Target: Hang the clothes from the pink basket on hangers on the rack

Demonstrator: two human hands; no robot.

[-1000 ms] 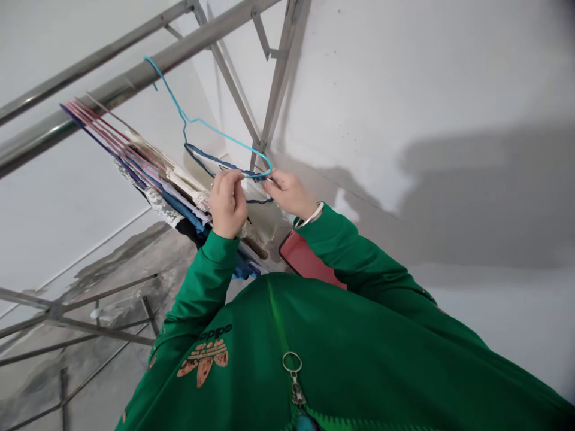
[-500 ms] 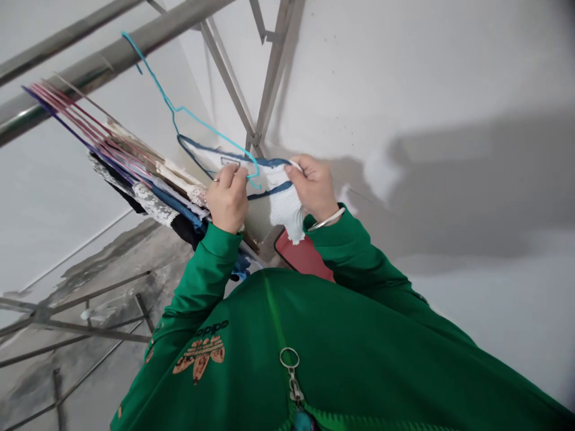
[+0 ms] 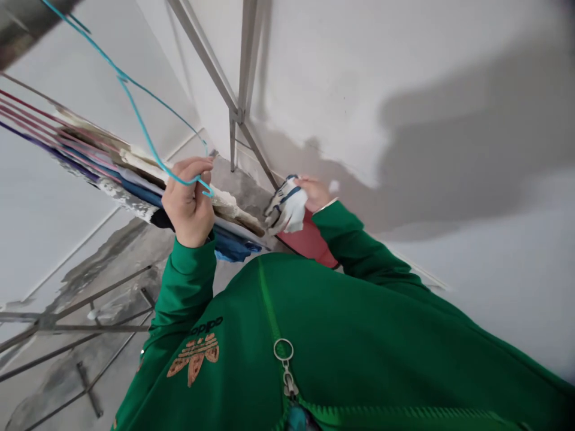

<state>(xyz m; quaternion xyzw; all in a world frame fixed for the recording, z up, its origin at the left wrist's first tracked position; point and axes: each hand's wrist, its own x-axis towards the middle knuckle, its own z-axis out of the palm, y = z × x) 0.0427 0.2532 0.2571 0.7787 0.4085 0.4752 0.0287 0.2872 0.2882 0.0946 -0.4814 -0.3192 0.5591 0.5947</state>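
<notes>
My left hand [image 3: 188, 203] is closed around the lower end of a thin blue wire hanger [image 3: 135, 111], which hangs bare from the rail at the top left. My right hand [image 3: 312, 191] grips a small white garment with dark blue trim [image 3: 285, 209], bunched up and held away from the hanger, just above a red object [image 3: 312, 242]. Both sleeves are green. To the left of my left hand, several hangers with clothes [image 3: 90, 164] are packed together on the rack.
A metal drying rack frame [image 3: 240, 90] rises against a white wall [image 3: 404, 90]. Lower rack bars [image 3: 67, 326] cross over a stained grey floor [image 3: 112, 263] at the left. My green zipped jacket [image 3: 314, 347] fills the bottom of the view.
The white garment has come off the blue hanger. My right hand pulled it down and to the right, bunched up. My left hand kept hold of the hanger.
</notes>
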